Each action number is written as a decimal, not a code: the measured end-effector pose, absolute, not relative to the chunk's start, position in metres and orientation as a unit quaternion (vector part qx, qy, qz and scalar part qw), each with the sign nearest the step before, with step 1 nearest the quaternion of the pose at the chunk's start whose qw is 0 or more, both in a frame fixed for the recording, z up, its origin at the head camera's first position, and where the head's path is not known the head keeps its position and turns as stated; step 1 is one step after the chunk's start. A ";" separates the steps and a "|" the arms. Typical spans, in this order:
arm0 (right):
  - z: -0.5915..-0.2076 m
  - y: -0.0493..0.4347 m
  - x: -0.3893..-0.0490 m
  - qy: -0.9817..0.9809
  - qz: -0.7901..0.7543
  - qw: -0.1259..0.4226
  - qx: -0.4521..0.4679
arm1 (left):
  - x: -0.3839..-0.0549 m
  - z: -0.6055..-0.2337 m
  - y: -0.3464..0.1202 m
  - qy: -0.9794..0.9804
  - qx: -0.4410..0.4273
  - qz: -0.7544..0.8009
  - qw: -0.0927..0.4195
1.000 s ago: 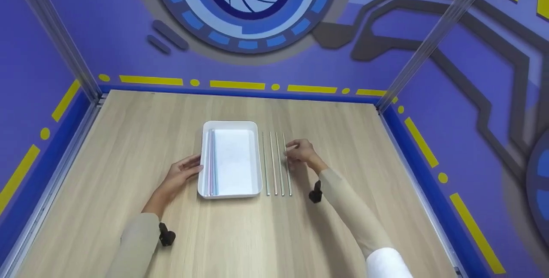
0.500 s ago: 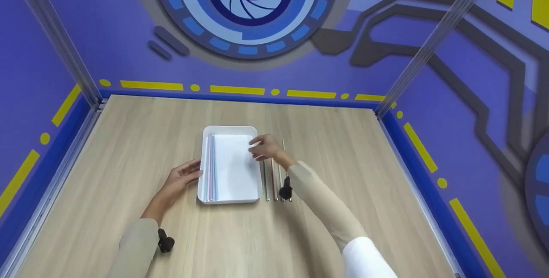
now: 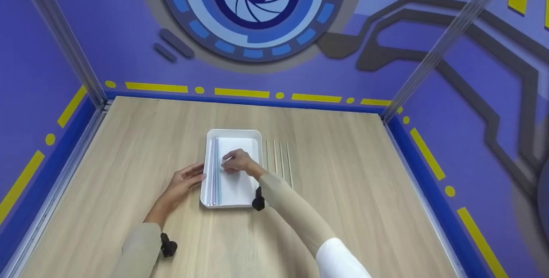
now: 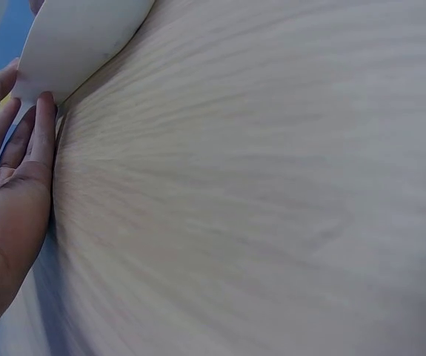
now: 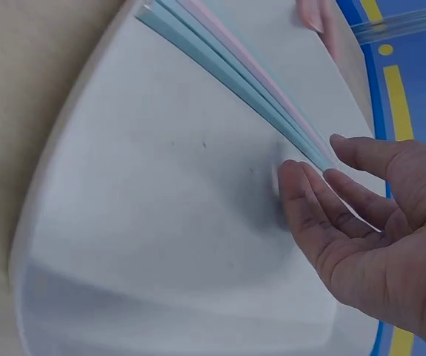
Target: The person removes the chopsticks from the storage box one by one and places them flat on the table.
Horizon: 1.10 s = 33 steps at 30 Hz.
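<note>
A white rectangular tray (image 3: 240,192) stands on the wooden table. Several slim pastel rods, light blue and pink (image 5: 250,85), lie lengthwise along its left side. My left hand (image 3: 181,184) touches the tray's left wall with fairly straight fingers; the left wrist view shows the fingertips (image 4: 44,104) against it. Over the tray's middle is my right hand (image 3: 238,161), close beside the pastel rods. In the right wrist view its fingers bend loosely and the thumb (image 5: 364,153) stands apart from them; I see nothing held. Whether a fingertip touches the rods I cannot tell.
Several thin metallic-looking rods (image 3: 275,153) lie parallel on the table right of the tray, partly hidden by the right forearm (image 3: 296,207). Blue-purple panels (image 3: 240,63) wall the table (image 3: 343,162) at the back and both sides.
My right hand has moved left from beside the rods on the table, across the tray's right wall, to the pastel rods. The left hand keeps its place at the tray.
</note>
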State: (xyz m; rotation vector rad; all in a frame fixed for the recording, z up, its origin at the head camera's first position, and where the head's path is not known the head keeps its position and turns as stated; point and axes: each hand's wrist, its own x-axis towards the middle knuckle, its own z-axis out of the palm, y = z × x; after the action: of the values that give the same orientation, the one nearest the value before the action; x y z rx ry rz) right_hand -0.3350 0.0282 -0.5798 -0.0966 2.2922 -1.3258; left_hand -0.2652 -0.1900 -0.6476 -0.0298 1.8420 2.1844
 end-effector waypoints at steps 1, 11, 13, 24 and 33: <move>-0.582 0.025 -0.334 0.841 -0.484 0.238 -0.033 | -0.265 -0.647 -0.190 0.636 -0.010 0.759 0.141; -0.600 0.011 -0.325 0.862 -0.475 0.174 -0.020 | -0.264 -0.646 -0.190 0.638 -0.008 0.757 0.137; -0.601 0.009 -0.325 0.866 -0.470 0.167 -0.019 | -0.265 -0.646 -0.191 0.638 -0.012 0.758 0.137; -0.600 0.014 -0.330 0.874 -0.447 0.187 -0.034 | -0.266 -0.648 -0.193 0.652 -0.004 0.743 0.151; -0.592 0.035 -0.335 0.910 -0.366 0.195 0.005 | -0.265 -0.647 -0.193 0.660 -0.010 0.737 0.143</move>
State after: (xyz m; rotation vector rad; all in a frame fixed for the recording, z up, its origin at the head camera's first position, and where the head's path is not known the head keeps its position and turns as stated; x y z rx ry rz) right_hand -0.3353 0.0352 -0.5921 0.0139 2.5512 -1.0252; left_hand -0.2652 -0.1931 -0.6465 -0.0275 1.9048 2.1262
